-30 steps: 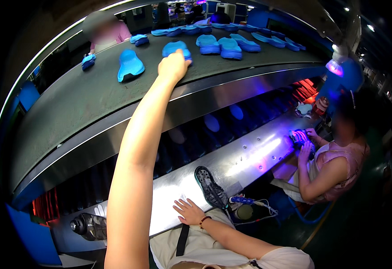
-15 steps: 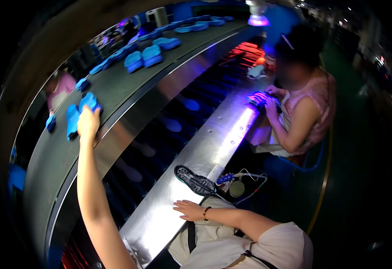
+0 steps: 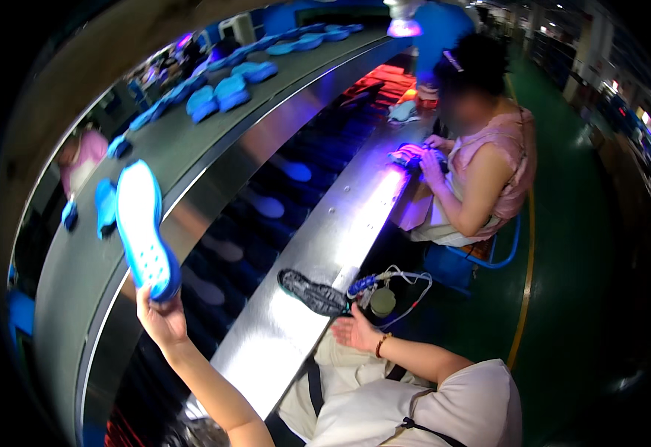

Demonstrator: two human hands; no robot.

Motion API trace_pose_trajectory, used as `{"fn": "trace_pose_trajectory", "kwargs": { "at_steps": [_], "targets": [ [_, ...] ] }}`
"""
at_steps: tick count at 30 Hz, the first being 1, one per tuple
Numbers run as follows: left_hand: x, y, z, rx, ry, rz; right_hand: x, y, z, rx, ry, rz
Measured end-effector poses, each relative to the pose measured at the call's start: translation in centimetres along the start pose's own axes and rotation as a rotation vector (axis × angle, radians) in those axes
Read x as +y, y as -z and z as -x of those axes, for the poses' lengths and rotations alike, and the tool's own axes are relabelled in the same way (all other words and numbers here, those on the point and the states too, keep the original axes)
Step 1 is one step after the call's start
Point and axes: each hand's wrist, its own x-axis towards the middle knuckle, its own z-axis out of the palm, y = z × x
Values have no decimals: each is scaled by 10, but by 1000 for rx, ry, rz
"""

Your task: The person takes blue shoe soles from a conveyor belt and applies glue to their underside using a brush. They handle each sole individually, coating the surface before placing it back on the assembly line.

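My left hand (image 3: 163, 316) is closed round the lower end of a blue shoe sole (image 3: 145, 231), holding it raised by the conveyor's near edge. The sole's bright white face, with small holes at the lower end, is turned toward me. My right hand (image 3: 355, 330) is open, palm up and fingers apart, just below one end of a black shoe sole (image 3: 313, 293). That black piece lies on the metal ledge (image 3: 266, 350) with its patterned face up. Whether the thumb touches it I cannot tell. Another blue sole (image 3: 105, 207) stays on the belt behind the raised one.
A dark conveyor belt (image 3: 169, 149) carries several blue soles. Below it, pale soles (image 3: 266, 203) sit on a lower dark rack. To the right a co-worker (image 3: 482, 164) handles a shoe piece under purple light. A cable and a round container (image 3: 383, 302) stand beside the ledge.
My left hand has lifted a blue sole off the belt and drawn it nearer, tipping it upright. My right hand has moved right, off the ledge, and turned palm up.
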Motion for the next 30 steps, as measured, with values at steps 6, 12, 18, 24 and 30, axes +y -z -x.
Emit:
{"fn": "trace_pose_trajectory", "kwargs": {
  "at_steps": [6,12,18,24,30],
  "targets": [
    [-40,93,79,-251,164,344,-16,12,-17,35,-53,-155],
    [-94,122,184,-227,724,505,-7,-13,-12,267,219,41],
    [-93,160,234,148,705,404,-19,-61,-10,84,711,230],
    [-98,164,238,220,663,374,-72,-97,-52,-98,933,858],
    [-116,163,222,144,695,350,-94,-115,-71,-155,767,919]
  ]
}}
